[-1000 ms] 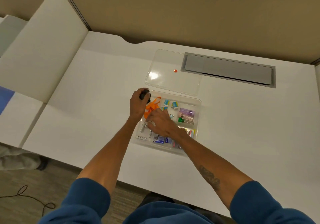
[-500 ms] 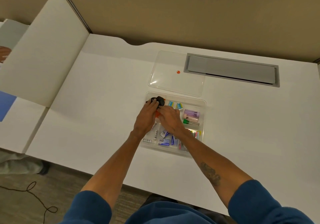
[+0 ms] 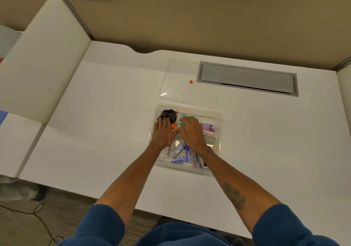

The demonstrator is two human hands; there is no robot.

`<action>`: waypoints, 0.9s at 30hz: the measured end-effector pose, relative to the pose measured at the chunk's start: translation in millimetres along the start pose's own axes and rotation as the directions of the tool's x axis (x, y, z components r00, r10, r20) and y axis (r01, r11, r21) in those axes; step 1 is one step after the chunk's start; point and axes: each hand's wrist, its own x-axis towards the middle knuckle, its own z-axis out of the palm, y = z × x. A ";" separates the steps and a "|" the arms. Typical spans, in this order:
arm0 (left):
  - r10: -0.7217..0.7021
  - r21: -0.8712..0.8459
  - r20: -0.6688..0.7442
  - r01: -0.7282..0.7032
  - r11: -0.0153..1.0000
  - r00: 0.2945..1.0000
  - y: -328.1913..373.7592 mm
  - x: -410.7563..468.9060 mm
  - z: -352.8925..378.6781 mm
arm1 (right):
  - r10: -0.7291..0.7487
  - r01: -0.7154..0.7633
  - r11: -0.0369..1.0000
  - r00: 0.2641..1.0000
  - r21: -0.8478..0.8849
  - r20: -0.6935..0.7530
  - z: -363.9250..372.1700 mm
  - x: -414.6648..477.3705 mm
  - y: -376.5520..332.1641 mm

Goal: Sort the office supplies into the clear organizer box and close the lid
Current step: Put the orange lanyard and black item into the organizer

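1. Only one view is given, taken from a wide-angle camera worn on the head.
2. The scene is seen from above and behind the hands, facing forward and steeply down onto the white desk (image 3: 106,112).
3. The left hand (image 3: 163,133) and right hand (image 3: 191,131) are framed near the centre, at arm's length, with both forearms and blue sleeves (image 3: 102,224) filling the lower edge.
4. Beyond the hands, the tan partition (image 3: 190,17) is taken in.
5. No second view is provided, so nothing is shared.

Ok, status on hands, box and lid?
Left hand flat on black bundle, right hand among supplies. Organizer box open. Lid lies behind it, unobstructed.
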 end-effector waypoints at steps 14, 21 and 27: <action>0.083 -0.326 -0.231 -0.157 0.932 0.970 2.3 -9.3 -15.7 | 0.137 -0.117 0.989 0.956 0.091 -0.260 -12.9 8.9 13.5; 0.082 -0.129 -0.058 -0.089 0.988 0.995 3.0 4.6 10.2 | 0.136 -0.128 0.991 0.947 0.049 -0.292 -24.5 12.4 23.0; 0.079 -0.199 -0.181 -0.115 0.973 0.980 -3.2 18.0 12.6 | 0.174 -0.143 0.983 0.922 0.113 -0.347 -34.6 21.0 34.0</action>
